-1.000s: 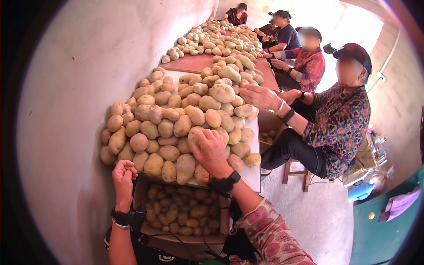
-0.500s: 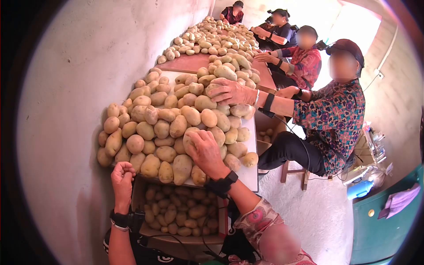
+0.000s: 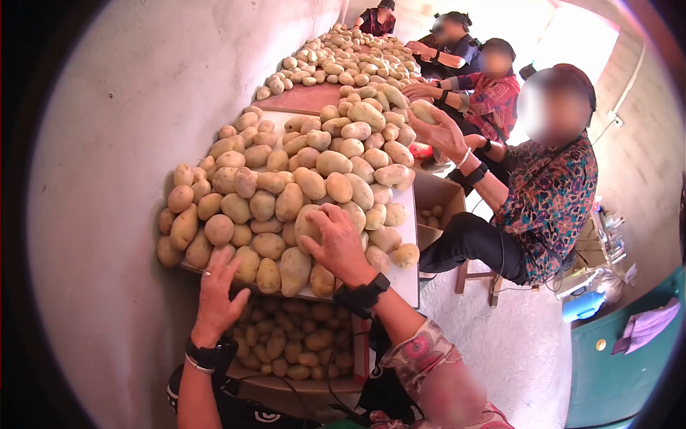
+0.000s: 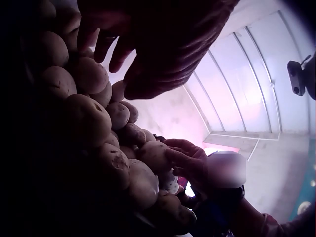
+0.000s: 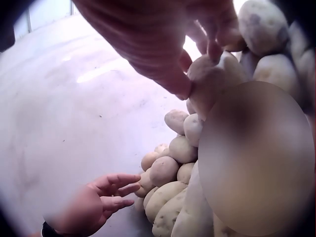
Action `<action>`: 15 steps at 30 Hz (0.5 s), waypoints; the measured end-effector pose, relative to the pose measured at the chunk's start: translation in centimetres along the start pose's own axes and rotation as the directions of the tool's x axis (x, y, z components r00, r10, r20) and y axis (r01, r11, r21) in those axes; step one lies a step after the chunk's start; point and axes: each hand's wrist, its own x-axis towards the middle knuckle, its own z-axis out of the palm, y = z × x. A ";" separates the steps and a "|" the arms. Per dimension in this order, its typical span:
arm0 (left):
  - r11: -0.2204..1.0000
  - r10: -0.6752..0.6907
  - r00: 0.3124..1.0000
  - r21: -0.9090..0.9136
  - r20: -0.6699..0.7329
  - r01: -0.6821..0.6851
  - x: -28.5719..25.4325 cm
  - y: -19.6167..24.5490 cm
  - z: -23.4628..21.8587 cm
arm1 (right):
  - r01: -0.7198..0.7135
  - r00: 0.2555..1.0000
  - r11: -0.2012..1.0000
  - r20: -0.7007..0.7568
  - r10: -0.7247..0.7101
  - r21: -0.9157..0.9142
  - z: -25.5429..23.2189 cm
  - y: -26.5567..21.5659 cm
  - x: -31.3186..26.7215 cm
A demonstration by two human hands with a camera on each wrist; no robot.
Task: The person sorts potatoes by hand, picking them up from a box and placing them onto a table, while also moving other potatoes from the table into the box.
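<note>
A heap of potatoes (image 3: pixel 261 207) covers the near end of the white table. My right hand (image 3: pixel 336 243) lies over the front of the heap, thumb and fingers curled round a potato (image 3: pixel 307 223). From the right wrist camera, the fingertips press the sides of that potato (image 5: pixel 203 84), which is still among the others. My left hand (image 3: pixel 220 293) is at the heap's front left edge, fingers spread and thumb apart, holding nothing. In the left wrist view its fingers reach over nearby potatoes (image 4: pixel 90 75).
Below the table edge stands a cardboard box (image 3: pixel 307 386) with more potatoes. A wall (image 3: pixel 107 214) runs along the left. On the right sits a person in a patterned shirt (image 3: pixel 550 193), lifting a potato (image 3: pixel 423 111); other people sit farther back beside more potatoes.
My left hand has uncurled, its fingers spreading and moving up to the front potatoes. My right hand stays on its potato. The neighbour's hand has drawn back right with a potato.
</note>
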 end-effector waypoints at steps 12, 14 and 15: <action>0.984 -0.094 0.980 -0.131 0.175 0.118 0.1 0.4 0.0 | -0.002 1.000 0.999 0.021 0.001 0.052 0.3 -0.1 0.2; 0.986 -0.092 0.982 -0.120 0.165 0.113 0.0 0.2 0.3 | 0.002 1.000 0.999 0.019 -0.002 0.034 0.6 0.0 -0.1; 0.987 -0.096 0.982 -0.111 0.163 0.115 0.1 0.3 0.4 | 0.006 1.000 0.998 0.004 -0.006 0.056 0.5 0.0 0.0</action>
